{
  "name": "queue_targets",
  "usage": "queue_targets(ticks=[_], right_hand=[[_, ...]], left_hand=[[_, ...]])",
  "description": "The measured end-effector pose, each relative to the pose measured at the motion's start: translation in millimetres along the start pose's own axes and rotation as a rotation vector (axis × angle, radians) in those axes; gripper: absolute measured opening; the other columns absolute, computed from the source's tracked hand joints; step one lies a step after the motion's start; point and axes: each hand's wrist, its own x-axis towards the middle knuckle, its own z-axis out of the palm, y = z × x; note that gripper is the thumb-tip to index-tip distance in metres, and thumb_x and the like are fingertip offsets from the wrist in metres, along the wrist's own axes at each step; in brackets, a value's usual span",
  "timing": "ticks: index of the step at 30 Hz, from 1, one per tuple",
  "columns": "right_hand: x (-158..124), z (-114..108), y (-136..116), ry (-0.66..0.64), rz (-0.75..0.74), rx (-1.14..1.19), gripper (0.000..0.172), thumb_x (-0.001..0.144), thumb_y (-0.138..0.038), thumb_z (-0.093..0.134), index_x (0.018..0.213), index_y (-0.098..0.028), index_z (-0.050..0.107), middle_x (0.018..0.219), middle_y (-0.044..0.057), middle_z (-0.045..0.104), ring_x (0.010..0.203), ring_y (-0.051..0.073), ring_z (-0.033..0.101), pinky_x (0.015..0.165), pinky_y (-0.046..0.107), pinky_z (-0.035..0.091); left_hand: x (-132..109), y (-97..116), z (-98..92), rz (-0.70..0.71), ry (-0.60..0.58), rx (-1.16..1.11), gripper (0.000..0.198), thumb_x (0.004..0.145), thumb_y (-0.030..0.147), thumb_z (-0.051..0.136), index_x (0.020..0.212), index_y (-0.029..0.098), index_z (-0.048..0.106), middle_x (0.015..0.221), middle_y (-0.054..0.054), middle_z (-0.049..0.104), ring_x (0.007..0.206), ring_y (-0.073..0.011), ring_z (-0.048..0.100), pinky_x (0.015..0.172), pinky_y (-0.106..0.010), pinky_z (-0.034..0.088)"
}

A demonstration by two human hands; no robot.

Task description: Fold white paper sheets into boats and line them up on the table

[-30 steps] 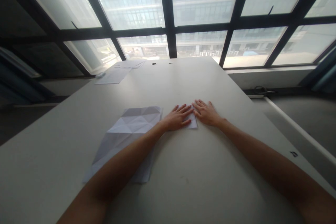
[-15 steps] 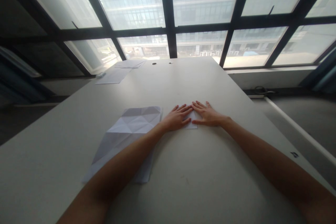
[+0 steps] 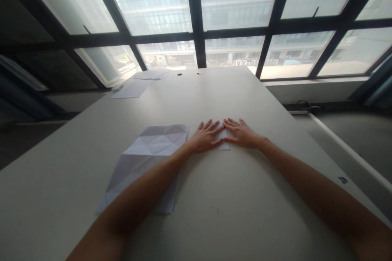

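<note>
A small folded white paper [image 3: 223, 141] lies on the pale table [image 3: 232, 200] a little beyond its middle. My left hand [image 3: 204, 138] rests flat on the paper's left part with fingers spread. My right hand [image 3: 241, 133] lies flat on its right part, fingers stretched out toward the left hand. The fingertips of both hands nearly meet over the paper. Most of the paper is hidden under the two hands.
A creased sheet [image 3: 159, 140] lies on top of larger white sheets [image 3: 128, 175] left of my hands, partly under my left forearm. More papers [image 3: 134, 87] sit at the table's far left corner. Large windows stand behind the table; a floor gap runs along the right edge.
My right hand has slid a little to the left and turned flatter over the paper. My left hand has spread its fingers slightly. The paper stays in place.
</note>
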Motion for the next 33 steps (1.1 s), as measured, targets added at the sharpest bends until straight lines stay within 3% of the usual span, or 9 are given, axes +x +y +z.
queue_targets(ticks=[6,14,26,29,33], right_hand=[[1.3,2.7,-0.5,0.028,0.053,-0.028,0.066,0.1,-0.056,0.027,0.157,-0.022,0.026,0.162,0.01,0.024,0.151,0.026,0.018,0.12,0.056,0.012],[-0.5,0.4,-2.3,0.019,0.017,-0.032,0.082,0.092,-0.069,0.039,0.158,-0.021,0.024,0.163,0.011,0.022,0.151,0.029,0.018,0.12,0.056,0.011],[5.4,11.4,-2.1,0.081,0.198,-0.048,0.06,0.101,-0.047,0.029,0.153,-0.018,0.035,0.161,0.013,0.028,0.151,0.025,0.02,0.12,0.053,0.015],[3.8,8.8,-3.5,0.074,0.188,-0.051,0.062,0.1,-0.049,0.032,0.153,-0.017,0.034,0.161,0.014,0.027,0.151,0.026,0.019,0.12,0.054,0.014],[-0.5,3.1,-5.5,0.027,0.096,-0.065,0.078,0.094,-0.064,0.038,0.156,-0.018,0.028,0.163,0.014,0.02,0.151,0.03,0.014,0.119,0.058,0.01]], left_hand=[[-0.8,-1.7,0.9,0.029,-0.006,0.022,0.068,0.098,0.062,0.032,0.158,0.036,0.015,0.165,-0.002,0.017,0.152,-0.0338,0.009,0.118,-0.061,0.011],[-4.2,3.9,-5.5,0.062,0.003,0.017,0.065,0.099,0.063,0.028,0.158,0.038,0.016,0.165,0.0,0.019,0.152,-0.0329,0.011,0.118,-0.062,0.009],[-2.8,-3.2,-2.0,0.103,-0.052,0.022,0.069,0.096,0.066,0.033,0.157,0.038,0.016,0.166,-0.002,0.012,0.153,-0.0318,0.006,0.117,-0.065,0.006],[-3.0,-1.9,-2.0,0.093,-0.029,0.009,0.067,0.098,0.065,0.031,0.157,0.037,0.018,0.165,-0.002,0.015,0.153,-0.0309,0.009,0.117,-0.065,0.007],[-0.6,-0.8,2.7,0.006,0.045,-0.019,0.058,0.102,0.053,0.024,0.157,0.034,0.021,0.163,-0.002,0.026,0.151,-0.0259,0.017,0.12,-0.058,0.01]])
